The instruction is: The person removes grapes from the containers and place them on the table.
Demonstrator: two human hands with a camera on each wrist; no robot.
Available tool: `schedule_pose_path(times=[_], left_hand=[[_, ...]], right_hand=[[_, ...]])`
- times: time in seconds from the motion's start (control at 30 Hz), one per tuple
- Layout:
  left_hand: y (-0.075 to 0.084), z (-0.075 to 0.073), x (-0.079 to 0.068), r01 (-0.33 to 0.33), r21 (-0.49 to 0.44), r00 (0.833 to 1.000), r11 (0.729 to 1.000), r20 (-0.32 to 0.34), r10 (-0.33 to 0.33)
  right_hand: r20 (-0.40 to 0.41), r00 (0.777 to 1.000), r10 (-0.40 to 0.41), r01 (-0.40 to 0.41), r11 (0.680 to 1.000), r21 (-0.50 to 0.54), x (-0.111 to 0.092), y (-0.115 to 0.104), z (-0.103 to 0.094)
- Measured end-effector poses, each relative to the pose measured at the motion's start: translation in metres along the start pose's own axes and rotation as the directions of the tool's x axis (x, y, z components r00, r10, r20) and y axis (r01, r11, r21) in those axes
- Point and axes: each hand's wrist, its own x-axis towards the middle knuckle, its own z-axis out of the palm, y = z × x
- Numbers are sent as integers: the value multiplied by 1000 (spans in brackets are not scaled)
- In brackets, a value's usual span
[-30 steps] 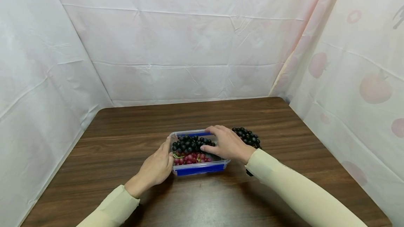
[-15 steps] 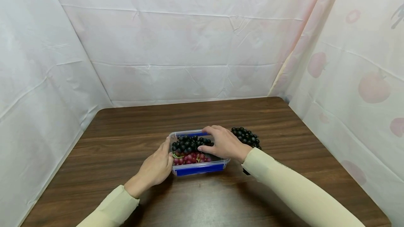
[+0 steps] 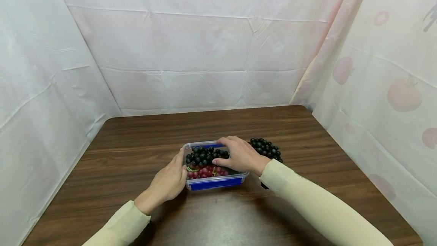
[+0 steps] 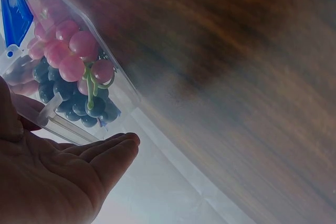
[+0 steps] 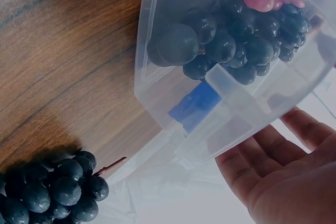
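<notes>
A clear plastic food container with blue latches (image 3: 218,183) stands on the table. Inside it, a bunch of black grapes (image 3: 199,156) lies behind a bunch of red grapes (image 3: 206,171). Flat along the container's left end rests my left hand (image 3: 167,180); its fingers look straight in the left wrist view. My right hand (image 3: 241,156) reaches over the right end, fingertips at the back rim and thumb beside the black grapes. The right wrist view shows its fingers (image 5: 268,153) loosely bent near the container wall, gripping nothing visible.
Another bunch of black grapes (image 3: 266,149) lies on the brown wooden table (image 3: 146,132), just right of the container and partly behind the right hand. White sheeting (image 3: 201,48) hangs behind the table and at both sides.
My right hand has shifted slightly left over the container, and its thumb now covers a little more of the black grapes. My left hand and the container stay put.
</notes>
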Motion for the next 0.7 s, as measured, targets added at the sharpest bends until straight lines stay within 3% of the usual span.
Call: schedule_pose_path(times=[0.7], left_hand=[[0,0,0,-11,-1,1000,1000,-8,11]], right_hand=[[37,999,-27,28,999,-24,8,-5,0]])
